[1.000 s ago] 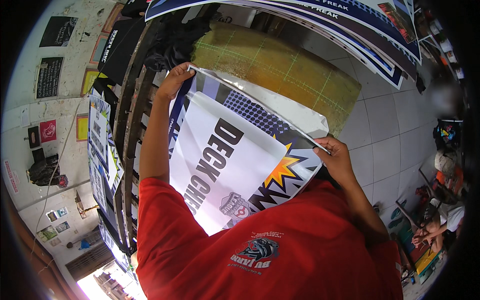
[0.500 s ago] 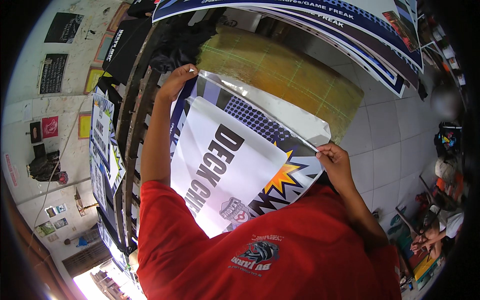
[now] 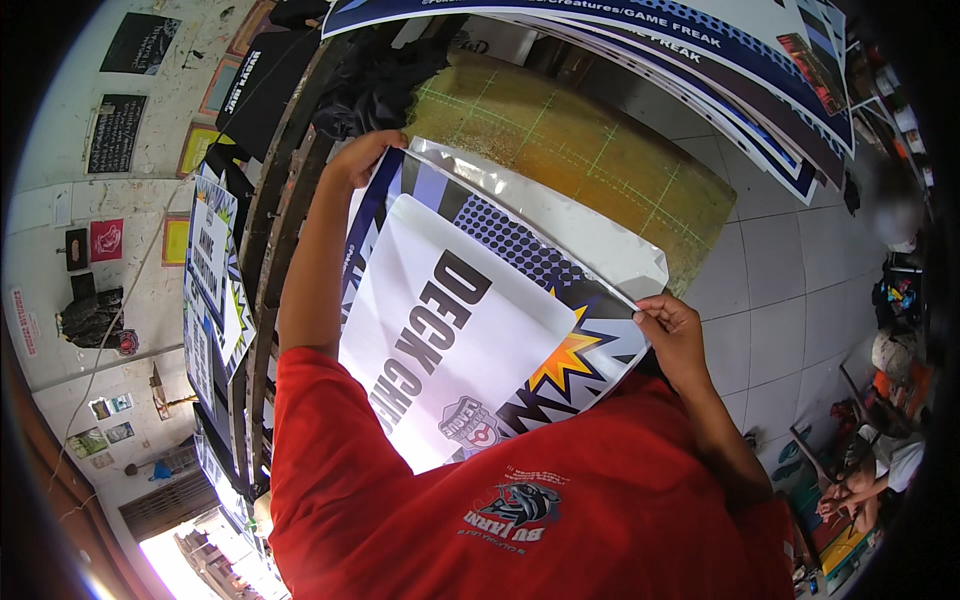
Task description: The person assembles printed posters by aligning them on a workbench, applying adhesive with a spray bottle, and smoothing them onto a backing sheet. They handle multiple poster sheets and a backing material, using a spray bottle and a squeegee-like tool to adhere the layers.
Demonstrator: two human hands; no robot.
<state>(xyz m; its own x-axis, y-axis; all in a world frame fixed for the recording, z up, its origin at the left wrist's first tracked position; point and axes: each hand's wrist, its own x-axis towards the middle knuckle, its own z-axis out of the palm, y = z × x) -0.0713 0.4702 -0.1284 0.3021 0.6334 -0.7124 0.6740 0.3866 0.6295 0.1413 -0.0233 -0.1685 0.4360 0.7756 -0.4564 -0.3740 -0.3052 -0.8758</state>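
A large printed poster (image 3: 425, 310) with a white panel, dotted blue pattern and orange starburst is stretched between my two hands, close to my red shirt. My left hand (image 3: 366, 156) is closed on its far left corner, fingers pinched together. The far right corner is pinched between thumb and fingers of my right hand (image 3: 672, 328). Along the poster's far edge lies a glossy whitish strip (image 3: 590, 240), over a worn olive-green cutting mat (image 3: 560, 130) with grid lines. The poster's near edge is hidden by my shirt.
Beyond the mat at the upper right is a stack of large printed sheets (image 3: 740, 90). Crumpled black cloth (image 3: 370, 95) sits near my left hand. Dark metal rails (image 3: 262, 270) run down the left, with more posters (image 3: 212, 270) beside them. At lower right a person (image 3: 865, 480) sits.
The view has shifted slightly. Both hands stay on the same poster corners, and a little more of the whitish strip shows beside my left hand.
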